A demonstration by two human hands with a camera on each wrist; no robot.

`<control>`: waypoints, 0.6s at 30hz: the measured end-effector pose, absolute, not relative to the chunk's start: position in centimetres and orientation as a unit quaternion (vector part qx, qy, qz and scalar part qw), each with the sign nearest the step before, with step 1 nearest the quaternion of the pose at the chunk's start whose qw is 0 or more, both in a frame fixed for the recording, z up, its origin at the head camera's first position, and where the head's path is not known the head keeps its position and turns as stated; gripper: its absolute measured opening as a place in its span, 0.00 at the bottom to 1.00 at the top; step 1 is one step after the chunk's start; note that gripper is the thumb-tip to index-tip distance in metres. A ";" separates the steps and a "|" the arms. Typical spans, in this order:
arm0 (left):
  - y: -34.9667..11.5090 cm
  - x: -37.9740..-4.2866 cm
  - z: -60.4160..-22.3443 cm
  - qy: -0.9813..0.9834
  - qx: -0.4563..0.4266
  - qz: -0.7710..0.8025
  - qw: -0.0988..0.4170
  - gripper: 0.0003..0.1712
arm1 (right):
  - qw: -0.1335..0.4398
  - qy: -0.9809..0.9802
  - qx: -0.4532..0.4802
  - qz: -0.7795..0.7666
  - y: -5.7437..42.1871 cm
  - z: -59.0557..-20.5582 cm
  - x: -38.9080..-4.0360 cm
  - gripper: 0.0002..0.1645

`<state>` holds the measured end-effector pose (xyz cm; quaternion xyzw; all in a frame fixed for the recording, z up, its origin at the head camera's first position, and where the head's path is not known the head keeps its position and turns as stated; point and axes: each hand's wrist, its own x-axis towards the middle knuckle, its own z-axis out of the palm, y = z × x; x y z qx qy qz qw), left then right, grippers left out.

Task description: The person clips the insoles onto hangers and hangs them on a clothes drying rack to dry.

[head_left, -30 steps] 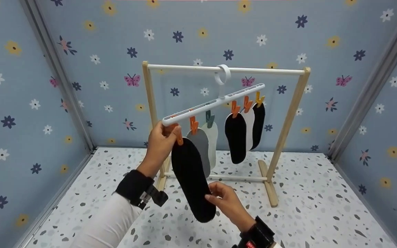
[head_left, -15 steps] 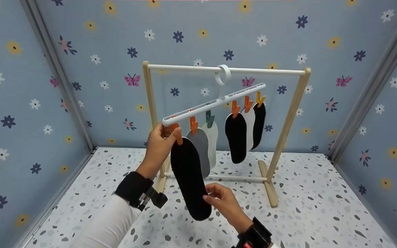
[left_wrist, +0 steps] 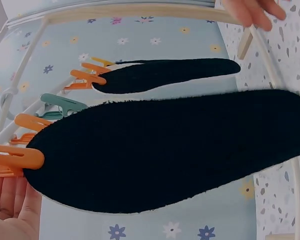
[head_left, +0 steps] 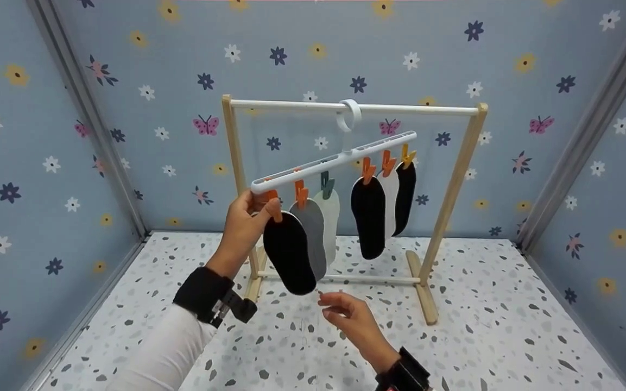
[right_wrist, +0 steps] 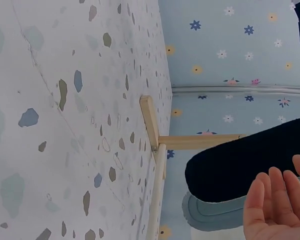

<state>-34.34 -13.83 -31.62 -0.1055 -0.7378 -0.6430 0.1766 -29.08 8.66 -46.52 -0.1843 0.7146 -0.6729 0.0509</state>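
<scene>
A black insole (head_left: 290, 252) hangs from an orange clothespin (head_left: 275, 206) at the near end of a white hanger bar (head_left: 313, 172). My left hand (head_left: 241, 227) holds that clothespin, thumb in front and fingers behind. In the left wrist view this insole (left_wrist: 170, 150) fills the middle, with the left fingers (left_wrist: 12, 197) below the clothespin. My right hand (head_left: 357, 320) is below and right of the insole's lower end, apart from it, fingers loosely bent and holding nothing. Behind hang a grey insole (head_left: 313, 233) and a pale green insole (head_left: 329, 217).
The hanger hooks over a wooden rack's white top rail (head_left: 416, 109). On its far half hang a black insole (head_left: 368, 217), a white insole (head_left: 391, 203) and another black insole (head_left: 406, 195). A speckled floor (head_left: 481, 315) lies below, with flowered walls (head_left: 302, 43) around.
My right hand has let go of the near black insole's lower edge. The insole's lower end has swung back and away. My left hand has stayed at the clothespin.
</scene>
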 end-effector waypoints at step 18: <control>-14.8 -35.2 -31.8 -0.765 -0.097 -0.611 0.180 0.24 | 0.087 0.716 -0.158 -0.674 9.8 -47.6 -28.9 0.18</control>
